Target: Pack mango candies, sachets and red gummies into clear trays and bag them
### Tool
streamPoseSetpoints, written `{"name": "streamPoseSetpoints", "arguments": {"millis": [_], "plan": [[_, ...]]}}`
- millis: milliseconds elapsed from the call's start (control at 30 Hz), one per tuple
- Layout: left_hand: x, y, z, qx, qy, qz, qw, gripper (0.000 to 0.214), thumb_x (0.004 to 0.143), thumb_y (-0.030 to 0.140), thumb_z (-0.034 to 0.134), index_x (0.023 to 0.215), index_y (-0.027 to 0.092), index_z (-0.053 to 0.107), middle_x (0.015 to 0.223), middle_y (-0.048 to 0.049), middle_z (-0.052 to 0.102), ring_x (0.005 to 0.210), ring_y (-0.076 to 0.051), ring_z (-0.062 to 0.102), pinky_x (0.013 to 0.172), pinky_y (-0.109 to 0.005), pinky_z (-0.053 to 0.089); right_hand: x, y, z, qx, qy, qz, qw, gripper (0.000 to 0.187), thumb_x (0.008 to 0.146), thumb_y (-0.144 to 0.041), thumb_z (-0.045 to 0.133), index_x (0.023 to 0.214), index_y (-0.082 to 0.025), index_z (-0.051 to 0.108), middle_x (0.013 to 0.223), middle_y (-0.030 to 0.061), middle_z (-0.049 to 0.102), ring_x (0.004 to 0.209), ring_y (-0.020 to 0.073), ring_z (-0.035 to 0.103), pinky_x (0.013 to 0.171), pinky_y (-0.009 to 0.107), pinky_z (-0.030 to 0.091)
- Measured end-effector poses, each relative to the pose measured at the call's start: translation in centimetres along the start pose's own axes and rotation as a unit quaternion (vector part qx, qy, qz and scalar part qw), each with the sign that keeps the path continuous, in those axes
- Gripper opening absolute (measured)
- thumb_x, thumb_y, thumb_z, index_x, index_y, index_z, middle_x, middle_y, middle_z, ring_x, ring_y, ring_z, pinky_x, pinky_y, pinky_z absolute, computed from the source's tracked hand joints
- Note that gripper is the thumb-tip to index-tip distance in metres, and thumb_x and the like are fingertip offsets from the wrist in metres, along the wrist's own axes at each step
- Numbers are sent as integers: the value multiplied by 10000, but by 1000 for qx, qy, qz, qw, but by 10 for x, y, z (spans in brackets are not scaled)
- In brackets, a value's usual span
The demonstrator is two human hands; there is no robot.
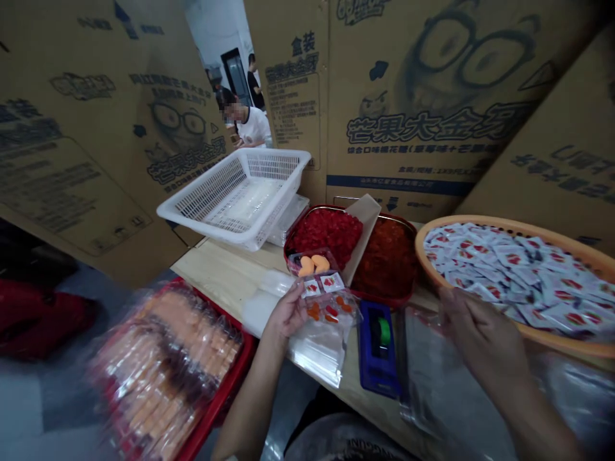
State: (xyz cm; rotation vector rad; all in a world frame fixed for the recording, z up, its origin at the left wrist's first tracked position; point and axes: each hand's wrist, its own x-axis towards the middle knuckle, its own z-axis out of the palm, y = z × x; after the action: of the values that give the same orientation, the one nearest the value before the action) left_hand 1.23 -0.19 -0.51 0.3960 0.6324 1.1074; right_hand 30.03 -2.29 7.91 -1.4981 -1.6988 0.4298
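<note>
My left hand is closed on the edge of a clear plastic candy tray. Two orange candy pieces sit in its far part, two white sachets in the middle, and several red and orange gummies nearest me. Beneath the tray lie clear plastic bags. By the near rim of the orange basket, my right hand has its fingers curled together; whatever they may hold is hidden. White printed sachets fill that basket.
A blue tape dispenser stands between my hands. Behind are red gummies and orange-red gummies, split by a cardboard divider. A white basket is back left. Packed trays fill a red crate. Cardboard walls surround the table.
</note>
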Motion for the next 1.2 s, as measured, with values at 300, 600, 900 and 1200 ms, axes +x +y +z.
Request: {"name": "streamPoseSetpoints", "arguments": {"millis": [300, 600, 900, 1200], "plan": [[2, -2, 4, -56, -53, -4, 997, 642, 804, 642, 457, 1219, 161, 546, 1076, -156, 676, 1011, -294, 641, 866, -441, 493, 96, -98, 143, -190, -174, -112, 960, 396, 984, -362, 299, 795, -166, 587, 879, 118, 649, 852, 238, 577, 687, 323, 342], [2, -9, 2, -31, 36, 41, 998, 399, 687, 144, 699, 1057, 198, 559, 858, -27, 688, 767, -240, 701, 784, -415, 538, 104, -85, 225, -236, -177, -171, 940, 327, 959, -383, 391, 963, -129, 597, 1021, 162, 576, 975, 279, 484, 753, 366, 341], [-4, 0, 3, -31, 52, 49, 997, 488, 713, 137, 655, 1178, 210, 525, 928, -54, 693, 753, -220, 696, 755, -401, 548, 111, -57, 162, 4, -164, 24, 986, 280, 757, -312, 702, 979, -168, 614, 1066, 112, 609, 1010, 273, 527, 843, 392, 405], [-5, 21, 55, 160, 0, 93, 983, 483, 825, 516, 544, 1134, 147, 570, 984, -102, 678, 798, -197, 663, 746, -339, 527, 66, -41, 79, 550, -368, 405, 631, 150, 783, -115, 568, 876, -117, 686, 779, 82, 724, 666, 190, 681, 667, 289, 555]]}}
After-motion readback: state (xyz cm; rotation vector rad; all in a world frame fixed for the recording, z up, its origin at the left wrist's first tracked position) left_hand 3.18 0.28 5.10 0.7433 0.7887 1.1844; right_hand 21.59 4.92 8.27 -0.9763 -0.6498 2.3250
